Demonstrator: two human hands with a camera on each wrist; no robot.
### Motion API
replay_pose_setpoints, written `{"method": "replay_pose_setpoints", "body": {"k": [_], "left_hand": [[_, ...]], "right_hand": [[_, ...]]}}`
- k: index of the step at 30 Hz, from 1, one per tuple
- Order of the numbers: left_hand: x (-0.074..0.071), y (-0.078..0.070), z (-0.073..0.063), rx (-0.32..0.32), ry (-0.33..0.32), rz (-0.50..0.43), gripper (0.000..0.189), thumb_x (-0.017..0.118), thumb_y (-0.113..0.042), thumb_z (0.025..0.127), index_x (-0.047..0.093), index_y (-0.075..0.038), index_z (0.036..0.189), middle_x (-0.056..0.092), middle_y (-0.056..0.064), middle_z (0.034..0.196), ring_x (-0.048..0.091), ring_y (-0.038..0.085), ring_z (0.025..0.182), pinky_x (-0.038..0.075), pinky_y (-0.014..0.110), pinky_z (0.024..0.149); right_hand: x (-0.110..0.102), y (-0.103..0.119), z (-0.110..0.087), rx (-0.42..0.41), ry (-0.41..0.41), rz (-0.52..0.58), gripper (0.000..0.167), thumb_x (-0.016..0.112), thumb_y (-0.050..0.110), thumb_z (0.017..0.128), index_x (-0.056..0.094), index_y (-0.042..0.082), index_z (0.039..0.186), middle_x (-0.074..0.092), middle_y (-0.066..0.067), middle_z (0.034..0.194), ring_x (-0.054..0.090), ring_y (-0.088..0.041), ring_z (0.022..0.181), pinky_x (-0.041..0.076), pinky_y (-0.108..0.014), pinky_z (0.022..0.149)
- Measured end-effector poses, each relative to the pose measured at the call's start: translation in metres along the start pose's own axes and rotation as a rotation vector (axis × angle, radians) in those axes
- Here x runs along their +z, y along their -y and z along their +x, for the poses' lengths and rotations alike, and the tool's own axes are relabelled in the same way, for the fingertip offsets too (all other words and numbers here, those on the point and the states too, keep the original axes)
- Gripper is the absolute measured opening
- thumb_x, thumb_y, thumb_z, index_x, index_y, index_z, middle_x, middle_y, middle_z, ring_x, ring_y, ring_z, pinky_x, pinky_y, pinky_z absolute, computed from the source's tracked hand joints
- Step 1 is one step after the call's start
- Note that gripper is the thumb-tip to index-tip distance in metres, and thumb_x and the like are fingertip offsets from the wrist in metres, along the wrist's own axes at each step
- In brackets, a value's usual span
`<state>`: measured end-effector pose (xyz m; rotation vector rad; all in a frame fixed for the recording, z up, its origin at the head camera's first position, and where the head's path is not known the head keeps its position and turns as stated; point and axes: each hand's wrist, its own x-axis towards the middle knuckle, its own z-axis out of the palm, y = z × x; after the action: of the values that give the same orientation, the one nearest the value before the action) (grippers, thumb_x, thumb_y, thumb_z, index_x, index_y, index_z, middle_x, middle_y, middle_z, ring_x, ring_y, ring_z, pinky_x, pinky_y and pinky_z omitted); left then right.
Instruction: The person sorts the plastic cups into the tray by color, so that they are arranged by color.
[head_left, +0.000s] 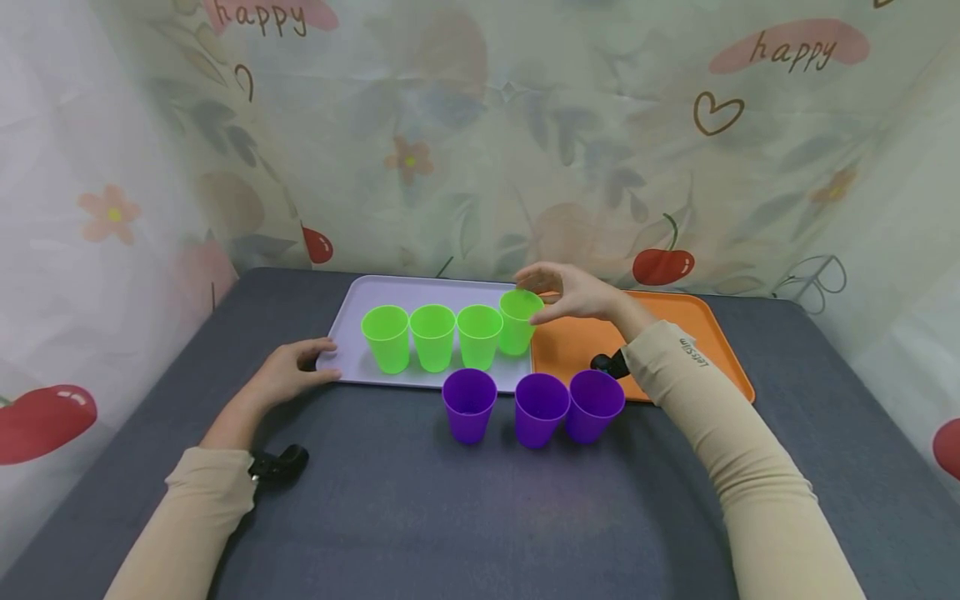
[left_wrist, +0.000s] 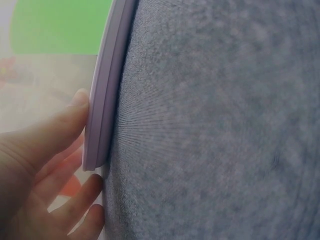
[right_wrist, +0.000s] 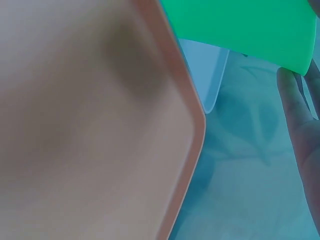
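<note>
At the right end of a lavender tray, my right hand holds a green cup near its rim, thumb on the near right side and fingers behind. In the right wrist view, a fingertip meets the rim of this upright green cup. Three more green cups stand in a row to its left on the tray. My left hand rests at the tray's front left corner. The left wrist view has its thumb along the tray edge, other fingers spread near the corner.
An orange tray lies against the lavender tray's right side. Three upright purple cups stand on the dark grey table in front of the trays. A patterned cloth hangs behind and at both sides.
</note>
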<state>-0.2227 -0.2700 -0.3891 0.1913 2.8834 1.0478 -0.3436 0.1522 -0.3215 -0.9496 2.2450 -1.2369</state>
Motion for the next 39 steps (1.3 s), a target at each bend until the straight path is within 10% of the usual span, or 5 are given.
{"method": "replay_pose_setpoints", "body": {"k": [25, 39], "left_hand": [[0.000, 0.001, 0.000, 0.001, -0.003, -0.013, 0.053, 0.070, -0.020, 0.083, 0.053, 0.004, 0.127, 0.043, 0.028, 0.139, 0.042, 0.044, 0.128, 0.033, 0.054, 0.106], [0.000, -0.001, 0.000, 0.023, -0.016, -0.012, 0.052, 0.071, -0.021, 0.083, 0.054, 0.005, 0.125, 0.045, 0.030, 0.137, 0.044, 0.044, 0.126, 0.034, 0.054, 0.105]], "right_hand": [[0.002, -0.002, 0.004, -0.014, -0.077, -0.089, 0.061, 0.076, 0.012, 0.077, 0.048, 0.002, 0.130, 0.050, -0.017, 0.135, 0.047, -0.036, 0.127, 0.037, -0.048, 0.107], [-0.027, -0.002, -0.042, 0.126, -0.281, -0.088, 0.042, 0.061, 0.024, 0.090, 0.053, 0.011, 0.129, 0.055, -0.015, 0.129, 0.055, -0.028, 0.117, 0.045, -0.044, 0.100]]}}
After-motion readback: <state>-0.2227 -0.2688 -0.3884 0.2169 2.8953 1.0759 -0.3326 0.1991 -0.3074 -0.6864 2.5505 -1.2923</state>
